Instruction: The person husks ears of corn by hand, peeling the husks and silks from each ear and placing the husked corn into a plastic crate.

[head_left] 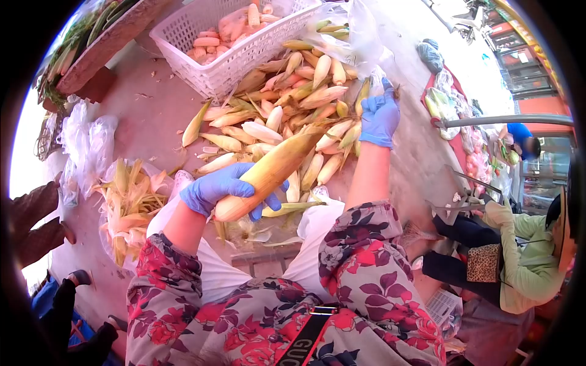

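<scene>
In the head view my left hand (223,189), in a blue glove, wraps round a large ear of corn (268,171) in its yellow-green husk. The ear slants up and to the right over a heap of corn. My right hand (379,116), also gloved in blue, is closed and raised to the right of the heap, apart from the ear. Something small and dark shows by its fingers, too unclear to name. Below both hands lies the corn heap (262,132), many ears partly husked with pale ends.
A white plastic crate (210,76) holding bagged pale pieces stands behind the heap. Stripped husks (131,204) fill a bag at left. Plastic bags (88,140) lie beyond it. A person in a light green top (531,256) sits at right; other people's legs (39,213) are at left.
</scene>
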`<state>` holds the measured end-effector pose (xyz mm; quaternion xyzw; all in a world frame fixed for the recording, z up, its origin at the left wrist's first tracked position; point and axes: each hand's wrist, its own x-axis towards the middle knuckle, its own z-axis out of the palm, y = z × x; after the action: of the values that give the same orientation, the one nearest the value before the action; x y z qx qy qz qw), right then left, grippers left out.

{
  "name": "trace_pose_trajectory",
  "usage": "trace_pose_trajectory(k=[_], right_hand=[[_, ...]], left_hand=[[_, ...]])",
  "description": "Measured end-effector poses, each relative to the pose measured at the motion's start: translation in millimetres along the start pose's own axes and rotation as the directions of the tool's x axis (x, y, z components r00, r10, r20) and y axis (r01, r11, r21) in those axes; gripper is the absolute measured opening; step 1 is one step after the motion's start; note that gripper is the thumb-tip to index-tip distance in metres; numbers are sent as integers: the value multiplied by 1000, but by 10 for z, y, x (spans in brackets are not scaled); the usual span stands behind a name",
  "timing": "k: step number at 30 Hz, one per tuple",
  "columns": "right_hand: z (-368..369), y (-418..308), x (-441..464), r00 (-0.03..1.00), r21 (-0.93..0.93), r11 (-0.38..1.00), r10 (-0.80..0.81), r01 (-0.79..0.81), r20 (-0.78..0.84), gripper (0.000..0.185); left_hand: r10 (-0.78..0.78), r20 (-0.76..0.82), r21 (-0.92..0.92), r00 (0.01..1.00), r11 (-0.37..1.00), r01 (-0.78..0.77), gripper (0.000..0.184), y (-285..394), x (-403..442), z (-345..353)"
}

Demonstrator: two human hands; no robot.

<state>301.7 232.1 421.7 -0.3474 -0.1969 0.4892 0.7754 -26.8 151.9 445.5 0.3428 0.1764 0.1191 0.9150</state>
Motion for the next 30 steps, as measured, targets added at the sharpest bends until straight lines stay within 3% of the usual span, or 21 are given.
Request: trace_pose_trajectory(k=[1,2,4,5,6,7,9,12,15,16,17,19,23,25,27,30], right_hand=[[126,-59,-46,994,-290,956,-74,47,-83,17],[268,-18,-131,998,-472,881,-58,34,-37,19],[520,199,-444,970,-788,614,164,41,178,17],[478,445,-582,884,-873,407,256,268,391,18],[516,620,-806,716,-786,11,404,619,569,25],[454,805,-1034,559,-728,-58,683,684,471,31],[438,937,-1370,404,-676,-73,846,734,348,33],[586,920,-1277,468,-789,53,780,613,416,35],[754,804,-1081,660,-937,122,680,327,319,29],[763,807,-1056,737,-922,250,554,297,387,26],[683,900,-980,810,-808,516,322,284,491,29],[805,745,-833,848,-576,807,390,-129,358,35],[866,592,-714,876,-334,884,416,-327,244,30],[881,641,-699,919,-424,884,316,-195,237,23],[897,652,-678,894,-433,872,363,-227,263,17],[809,637,-682,885,-482,848,382,-222,265,17]], left_hand=[[48,-9,28,999,998,-48,73,15,-73,-41],[64,-75,-22,995,998,-66,75,22,-107,-110],[164,-165,-115,972,976,-184,72,121,-113,-88],[198,-205,-169,958,957,-234,71,139,-101,-108],[223,-204,-288,953,917,-276,66,138,-80,-158],[242,-223,-322,944,896,-305,66,153,-75,-192],[277,-234,-381,932,856,-350,67,157,-75,-229],[284,-195,-334,939,880,-336,68,167,-76,-248],[250,-269,-236,930,919,-315,69,123,-54,-230],[240,-246,-192,939,938,-290,66,102,-64,-268],[253,-294,-111,922,949,-296,66,92,-50,-268],[291,-378,54,879,955,-293,64,104,-5,-205],[305,-401,321,864,930,-179,61,10,51,-320],[279,-460,345,843,931,-120,63,-4,83,-301],[261,-515,395,817,917,-44,63,-36,58,-294],[300,-451,356,840,924,-139,60,-69,93,-328]])
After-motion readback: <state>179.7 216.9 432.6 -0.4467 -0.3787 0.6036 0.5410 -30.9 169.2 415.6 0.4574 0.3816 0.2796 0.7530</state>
